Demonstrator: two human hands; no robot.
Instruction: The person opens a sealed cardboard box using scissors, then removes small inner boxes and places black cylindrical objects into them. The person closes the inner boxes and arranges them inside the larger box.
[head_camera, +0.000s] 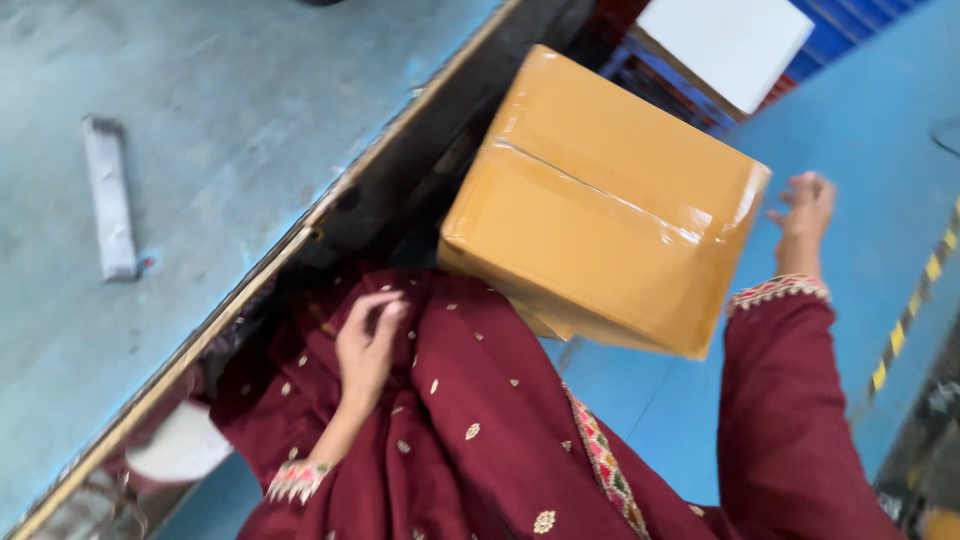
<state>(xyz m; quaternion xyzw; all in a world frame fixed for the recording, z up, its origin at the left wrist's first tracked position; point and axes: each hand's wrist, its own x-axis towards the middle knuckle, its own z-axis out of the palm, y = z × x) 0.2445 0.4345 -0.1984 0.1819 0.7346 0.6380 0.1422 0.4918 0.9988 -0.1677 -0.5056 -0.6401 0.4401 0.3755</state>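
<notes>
Two bare hands show in the frame, both coming out of dark red sleeves with embroidered cuffs. The left hand (368, 345) sits at lower centre-left, its fingers loosely curled and resting against the maroon garment (470, 440), which is dotted with small gold motifs; it grips nothing that can be seen. The right hand (805, 215) is at the right of the frame, fingers spread apart and empty, just beside the right edge of a cardboard box (600, 205) but not touching it.

The box fills the middle of the frame. It is tan, sealed with clear glossy tape along its top seam, and sits tilted, its lower corner overlapping the garment. Neither hand is on it; what bears it cannot be told from this view.

At the left, a worn blue-grey table (220, 120) runs diagonally, with a wooden edge strip along its side. A small flat grey bar (108, 195) lies on it at upper left. At upper right a white-topped box (725, 45) sits above a blue floor (860, 130), and a yellow-and-black striped line (915, 305) crosses the floor at the right edge.
</notes>
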